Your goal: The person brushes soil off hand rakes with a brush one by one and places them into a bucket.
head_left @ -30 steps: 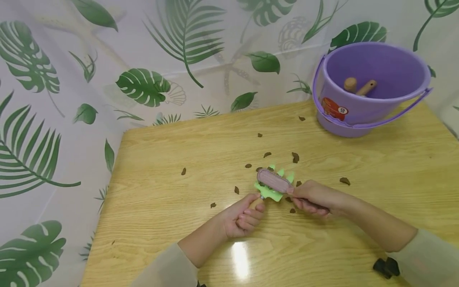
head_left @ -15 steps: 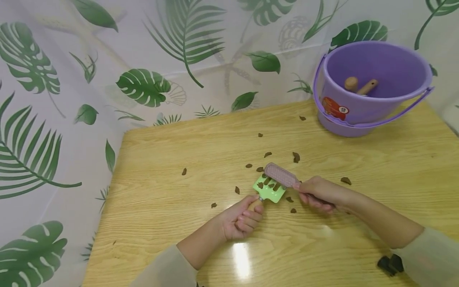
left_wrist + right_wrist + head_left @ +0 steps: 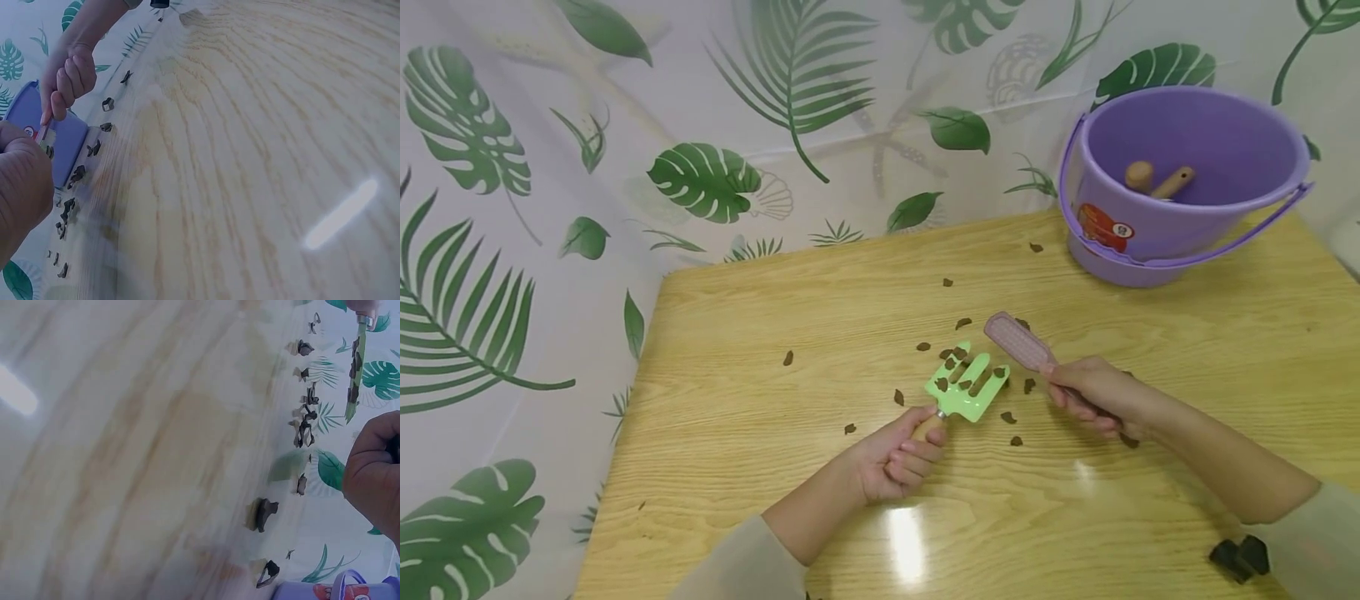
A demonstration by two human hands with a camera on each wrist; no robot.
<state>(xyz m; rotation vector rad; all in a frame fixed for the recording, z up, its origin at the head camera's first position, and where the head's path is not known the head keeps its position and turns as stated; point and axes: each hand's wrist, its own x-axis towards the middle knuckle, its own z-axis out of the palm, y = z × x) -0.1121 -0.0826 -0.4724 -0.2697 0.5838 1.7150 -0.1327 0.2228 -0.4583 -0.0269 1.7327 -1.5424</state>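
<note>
My left hand (image 3: 901,457) grips the wooden handle of a green garden hand fork (image 3: 958,402), its prongs pointing away from me. Several brown, chip-like bits lie on the fork's head and prongs. My right hand (image 3: 1101,392) holds a mauve tool (image 3: 1018,342) with a flat, oblong, textured head, to the right of the prongs and apart from them. More brown bits (image 3: 922,346) lie scattered on the table around both tools. In the right wrist view the fork (image 3: 357,344) appears edge-on, with bits along one face, beyond my curled right hand (image 3: 378,469).
A purple bucket (image 3: 1120,225) stands at the back right of the wooden table (image 3: 737,333), with wooden handles (image 3: 1172,183) inside and its own handle hanging down in front. A leaf-patterned sheet (image 3: 842,108) rises behind the table and along its left side.
The mauve tool has moved off the fork, right and away from me, with my right hand. The green prongs and the bits on them are now uncovered. My left hand has barely moved.
</note>
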